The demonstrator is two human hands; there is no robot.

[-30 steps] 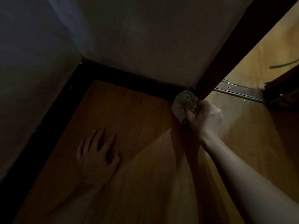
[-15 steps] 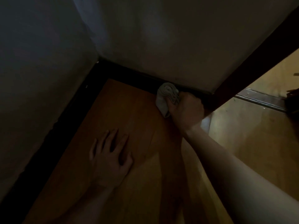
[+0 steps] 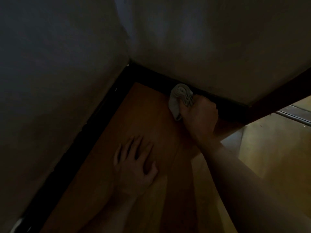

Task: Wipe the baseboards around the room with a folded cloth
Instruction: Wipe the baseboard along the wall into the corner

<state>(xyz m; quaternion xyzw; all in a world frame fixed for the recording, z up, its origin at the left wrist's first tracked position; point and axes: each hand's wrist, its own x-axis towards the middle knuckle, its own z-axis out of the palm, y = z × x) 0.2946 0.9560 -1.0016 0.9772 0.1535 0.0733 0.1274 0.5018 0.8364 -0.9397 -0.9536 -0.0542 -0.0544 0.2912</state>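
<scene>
A dark baseboard (image 3: pixel 151 76) runs along the foot of the far wall and turns at the corner into a second stretch along the left wall (image 3: pixel 87 132). My right hand (image 3: pixel 199 115) grips a folded pale grey cloth (image 3: pixel 179 100) and holds it against the far baseboard, a little right of the corner. My left hand (image 3: pixel 134 162) lies flat on the wooden floor with its fingers spread, pointing toward the corner.
The floor is orange-brown wood (image 3: pixel 148 118), dim here. A dark door frame (image 3: pixel 277 96) slants down at the right, with a metal threshold strip (image 3: pixel 294 115) and a brighter floor beyond it. Pale walls (image 3: pixel 202 39) meet at the corner.
My right hand has slid the cloth leftward along the far baseboard, away from the door frame and toward the corner. The view has shifted with it; my left hand stays flat on the floor.
</scene>
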